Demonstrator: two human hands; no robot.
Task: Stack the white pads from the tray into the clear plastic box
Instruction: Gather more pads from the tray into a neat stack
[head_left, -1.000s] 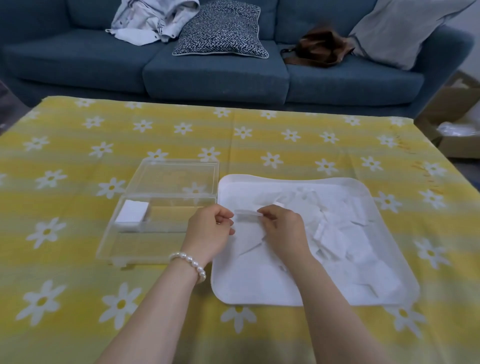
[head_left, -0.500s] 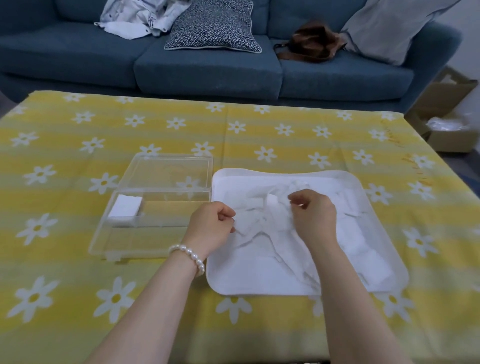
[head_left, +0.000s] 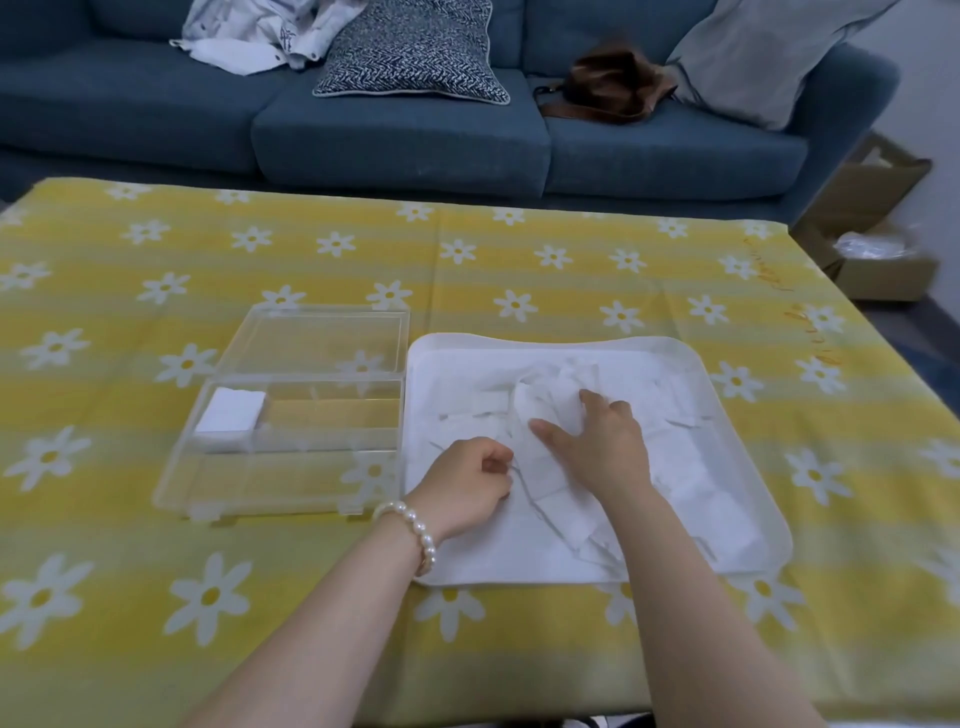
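I find the work at the gathering step: my right hand (head_left: 597, 447) lies in the white tray (head_left: 748, 499), fingers spread and fairly straight, resting on the heap of white pads (head_left: 685, 483) near its middle; whether the fingertips have caught any one pad I cannot tell, since white lies on white; my left hand (head_left: 467, 486) sits at the tray's left edge with its fingers curled tight, and it may be pinching a pad between thumb and forefinger, but nothing white shows plainly in that grip, so I record the hold as undetermined; the clear plastic box (head_left: 291, 441) stands open on the bench just left of the tray, its lid folded back toward the sofa (head_left: 395, 140); a small stack of pads (head_left: 228, 413) occupies its left end, the remainder of the box showing only the yellow daisy cloth (head_left: 519, 249) through it; I judge the task barely begun, most pads being loose in the tray; the next move calls for separating one pad cleanly, squaring it, and carrying it across to the box; individual pad edges in the heap are hard to make out, and any internal dividers of the box are unclear.
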